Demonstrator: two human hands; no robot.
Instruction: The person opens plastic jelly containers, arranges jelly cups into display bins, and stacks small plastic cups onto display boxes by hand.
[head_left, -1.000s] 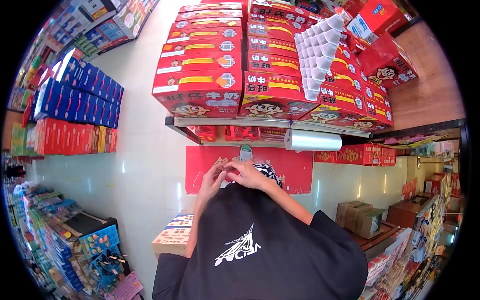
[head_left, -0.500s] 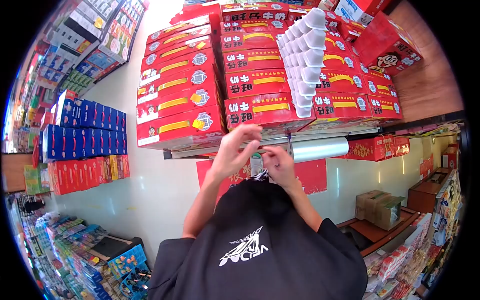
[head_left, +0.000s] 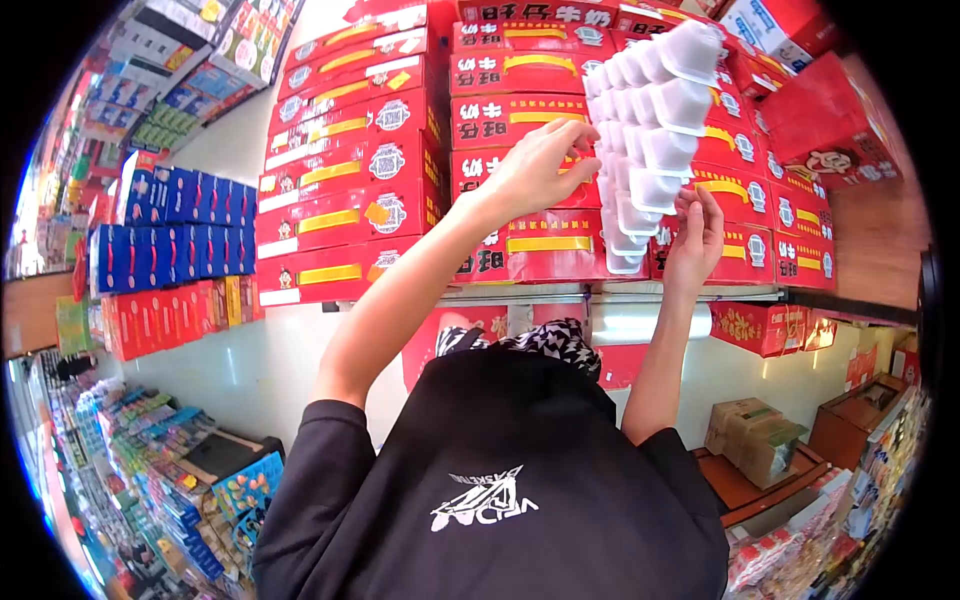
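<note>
A block of white plastic cups (head_left: 650, 130), joined in rows with their rounded ends up, lies slanted across red milk cartons (head_left: 545, 245). My left hand (head_left: 545, 165) is at the block's left side, thumb and fingers apart, fingertips by its edge. Close to its lower right edge is my right hand (head_left: 700, 235), raised with fingers loosely bent. Whether either hand touches the cups is hard to tell. Neither hand has anything gripped in it.
More red cartons with yellow handles (head_left: 330, 220) stand in a stack to the left. A clear plastic roll (head_left: 650, 322) lies under the carton edge. Blue boxes (head_left: 170, 255) stand on the floor at left. A brown cardboard box (head_left: 755, 440) is at lower right.
Both hands were together in front of my body. They have come apart and reached forward, the left to the cups' left side and the right to their right side.
</note>
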